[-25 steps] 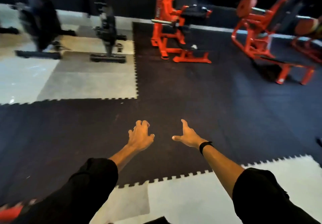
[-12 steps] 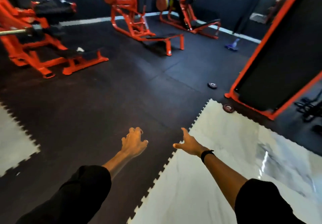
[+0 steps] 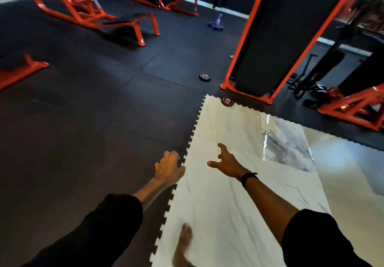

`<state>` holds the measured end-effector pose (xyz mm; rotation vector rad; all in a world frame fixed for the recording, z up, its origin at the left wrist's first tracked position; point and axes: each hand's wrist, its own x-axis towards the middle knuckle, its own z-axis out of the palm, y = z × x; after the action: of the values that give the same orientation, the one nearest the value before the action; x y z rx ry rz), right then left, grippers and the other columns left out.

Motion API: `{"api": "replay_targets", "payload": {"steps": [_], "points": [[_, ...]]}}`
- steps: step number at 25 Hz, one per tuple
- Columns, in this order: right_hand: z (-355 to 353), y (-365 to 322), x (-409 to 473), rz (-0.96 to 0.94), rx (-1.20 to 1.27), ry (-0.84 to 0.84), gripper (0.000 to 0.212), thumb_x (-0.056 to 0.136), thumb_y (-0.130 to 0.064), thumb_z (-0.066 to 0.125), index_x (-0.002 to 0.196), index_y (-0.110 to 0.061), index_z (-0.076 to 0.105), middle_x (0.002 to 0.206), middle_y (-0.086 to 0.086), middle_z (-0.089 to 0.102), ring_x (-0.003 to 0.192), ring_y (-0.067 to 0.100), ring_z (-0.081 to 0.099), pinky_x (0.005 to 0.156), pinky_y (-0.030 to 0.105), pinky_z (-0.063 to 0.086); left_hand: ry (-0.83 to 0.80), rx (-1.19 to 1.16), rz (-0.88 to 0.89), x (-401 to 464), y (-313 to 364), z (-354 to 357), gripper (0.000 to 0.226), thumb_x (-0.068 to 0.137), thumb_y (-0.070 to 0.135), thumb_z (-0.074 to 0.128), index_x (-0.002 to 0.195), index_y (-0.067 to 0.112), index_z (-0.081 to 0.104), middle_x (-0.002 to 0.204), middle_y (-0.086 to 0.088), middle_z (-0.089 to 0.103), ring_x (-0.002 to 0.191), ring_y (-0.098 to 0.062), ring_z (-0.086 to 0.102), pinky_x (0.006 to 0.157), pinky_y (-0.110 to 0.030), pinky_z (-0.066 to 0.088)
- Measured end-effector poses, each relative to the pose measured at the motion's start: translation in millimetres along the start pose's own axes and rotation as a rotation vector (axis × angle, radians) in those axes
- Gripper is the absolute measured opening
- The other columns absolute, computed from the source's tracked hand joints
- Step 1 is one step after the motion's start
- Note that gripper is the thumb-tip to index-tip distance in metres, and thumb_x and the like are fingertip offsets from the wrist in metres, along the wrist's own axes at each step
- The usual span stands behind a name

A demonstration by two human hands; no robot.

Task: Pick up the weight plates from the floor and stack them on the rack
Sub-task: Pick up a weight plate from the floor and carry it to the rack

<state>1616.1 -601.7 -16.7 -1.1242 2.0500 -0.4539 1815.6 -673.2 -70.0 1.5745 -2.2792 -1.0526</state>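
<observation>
Two small round black weight plates with red rings lie flat on the floor ahead. One plate (image 3: 228,101) sits at the far corner of the white mat, next to an orange-framed black panel (image 3: 268,38). The other plate (image 3: 204,77) lies farther off on the black rubber floor. My left hand (image 3: 168,168) and my right hand (image 3: 225,160) are stretched out in front of me, both empty with loosely spread fingers, well short of the plates. I see no plate rack that I can tell apart.
A white marble-look puzzle mat (image 3: 239,194) covers the floor under me, and my bare foot (image 3: 184,244) is on it. Orange gym machines (image 3: 87,7) stand at the back left, another orange frame (image 3: 353,108) at right. A blue object (image 3: 216,25) lies far ahead.
My view has swung to the right and moved forward, so the two plates and the orange-framed panel now appear closer. Both hands stay out in front, empty.
</observation>
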Motion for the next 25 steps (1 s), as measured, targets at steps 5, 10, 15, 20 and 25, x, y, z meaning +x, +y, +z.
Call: {"api": "replay_targets", "payload": {"steps": [5,10,15,20,25], "points": [[-42,-2,70,0.010,0.079,0.059,0.090,0.088,-0.030,0.068,0.153,-0.016,0.007,0.154,0.019,0.028,0.141,0.032,0.032,0.115,0.043,0.031,-0.003,0.045,0.069,84,31,-7,0.032,0.085,0.027,0.059,0.114,0.017,0.050,0.123,-0.006,0.047,0.099,-0.024,0.056,0.099,-0.048,0.038],[-118,-12,130,-0.022,0.108,0.137,0.088,0.089,-0.028,0.068,0.152,-0.017,0.008,0.152,0.020,0.031,0.139,0.033,0.036,0.112,0.042,0.035,0.026,0.089,0.160,177,101,-27,0.034,0.088,0.032,0.059,0.116,0.016,0.049,0.123,-0.005,0.047,0.101,-0.024,0.055,0.099,-0.047,0.039],[-175,-6,186,-0.001,0.149,0.223,0.085,0.089,-0.025,0.068,0.152,-0.016,0.010,0.152,0.020,0.033,0.137,0.032,0.039,0.110,0.042,0.035,0.027,0.033,0.192,243,152,-17,0.038,0.087,0.029,0.062,0.120,0.014,0.047,0.128,-0.007,0.046,0.102,-0.024,0.056,0.100,-0.049,0.042],[-191,-3,253,0.037,0.141,0.209,0.086,0.089,-0.026,0.068,0.152,-0.018,0.010,0.152,0.018,0.034,0.136,0.032,0.040,0.110,0.043,0.035,-0.025,0.007,0.157,310,171,-8,0.045,0.088,0.031,0.063,0.125,0.014,0.045,0.132,-0.008,0.045,0.109,-0.026,0.055,0.101,-0.052,0.043],[-215,-8,329,0.081,0.127,0.206,0.086,0.088,-0.027,0.068,0.152,-0.017,0.010,0.151,0.019,0.035,0.136,0.032,0.041,0.110,0.042,0.036,-0.069,0.032,0.170,407,179,1,0.043,0.088,0.031,0.061,0.124,0.014,0.045,0.131,-0.009,0.046,0.110,-0.027,0.055,0.102,-0.053,0.042]]}}
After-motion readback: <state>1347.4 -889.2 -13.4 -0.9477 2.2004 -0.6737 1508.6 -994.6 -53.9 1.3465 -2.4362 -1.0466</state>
